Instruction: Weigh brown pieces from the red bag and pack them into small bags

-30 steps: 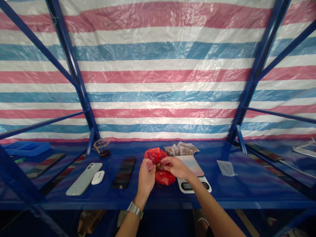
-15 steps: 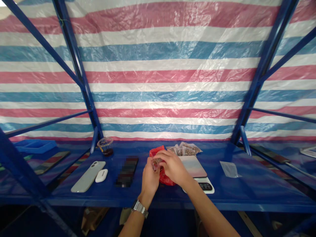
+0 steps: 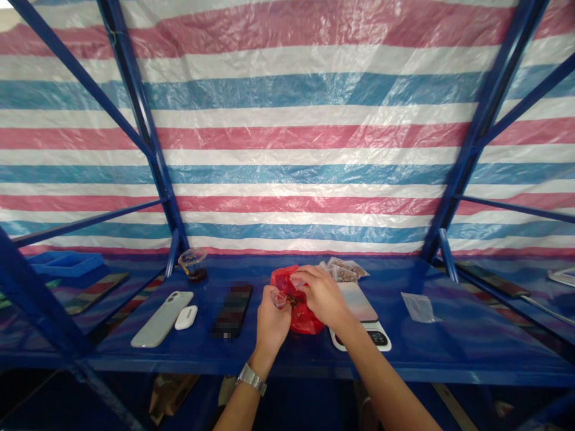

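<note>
A red plastic bag (image 3: 309, 320) lies open at the middle of the blue table, with small brownish pieces inside it. At its left side my left hand (image 3: 274, 317) is closed on a small clear plastic bag (image 3: 278, 298). My right hand (image 3: 321, 296) reaches over the red bag from the right, its fingers bent down at the bag's mouth; what the fingertips hold, if anything, is hidden. Just right of that hand sits a white digital scale (image 3: 357, 302). Behind it are several filled clear bags (image 3: 345, 269).
An unfilled clear zip bag (image 3: 418, 307) lies to the right. On the left are a pale phone (image 3: 162, 320), a white earbud case (image 3: 185, 317), a black phone (image 3: 232, 311) and a plastic cup (image 3: 194, 266) of dark liquid. Blue metal posts (image 3: 150, 137) frame the table.
My hands, close together over the small bag before, have moved apart. My right hand has shifted over the red bag, whose opening and contents now show more.
</note>
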The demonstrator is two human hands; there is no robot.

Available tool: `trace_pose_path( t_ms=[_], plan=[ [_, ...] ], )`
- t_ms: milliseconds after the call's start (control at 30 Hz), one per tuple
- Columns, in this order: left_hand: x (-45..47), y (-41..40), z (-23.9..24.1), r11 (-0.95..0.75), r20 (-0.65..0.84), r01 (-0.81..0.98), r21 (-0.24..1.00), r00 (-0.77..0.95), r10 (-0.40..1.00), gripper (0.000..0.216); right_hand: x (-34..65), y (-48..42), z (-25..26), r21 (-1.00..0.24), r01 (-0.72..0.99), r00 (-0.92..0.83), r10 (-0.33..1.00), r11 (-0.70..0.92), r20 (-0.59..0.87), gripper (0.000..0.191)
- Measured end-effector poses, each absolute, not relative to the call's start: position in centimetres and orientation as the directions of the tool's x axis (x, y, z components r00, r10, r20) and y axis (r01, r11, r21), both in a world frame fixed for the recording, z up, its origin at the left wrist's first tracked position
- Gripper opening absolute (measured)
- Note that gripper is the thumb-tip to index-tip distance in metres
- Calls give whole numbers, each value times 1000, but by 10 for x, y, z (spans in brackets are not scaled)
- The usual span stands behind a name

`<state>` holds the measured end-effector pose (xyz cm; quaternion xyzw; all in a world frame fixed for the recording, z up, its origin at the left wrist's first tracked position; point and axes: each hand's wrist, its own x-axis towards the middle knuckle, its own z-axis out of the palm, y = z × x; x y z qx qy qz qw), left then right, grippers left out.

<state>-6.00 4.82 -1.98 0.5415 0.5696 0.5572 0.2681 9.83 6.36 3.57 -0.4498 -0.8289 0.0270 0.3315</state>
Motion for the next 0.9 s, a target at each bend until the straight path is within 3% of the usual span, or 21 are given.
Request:
trace_pose_path(
  t_ms=[133,200,367,700,900],
  plan=[
    [-67,52,-21,-115,212,297,948,-319,924,29,107,73,20,-317,830,-379,882,458,281,47],
    [-68,54,-21,-100,191,292,951,-303,933,31,105,75,14,-292,860,-360,903,419,236,47],
    [-63,60,-20,-145,189,196,970,-230,955,28,94,74,7,-248,896,-309,918,369,250,47],
    [-59,59,-15,-110,104,-14,994,-234,967,19,86,73,0,-332,891,-235,940,310,246,45],
    [-61,63,-21,-136,81,-161,977,-310,947,24,91,73,0,-420,825,-316,924,379,215,51]
  ],
)
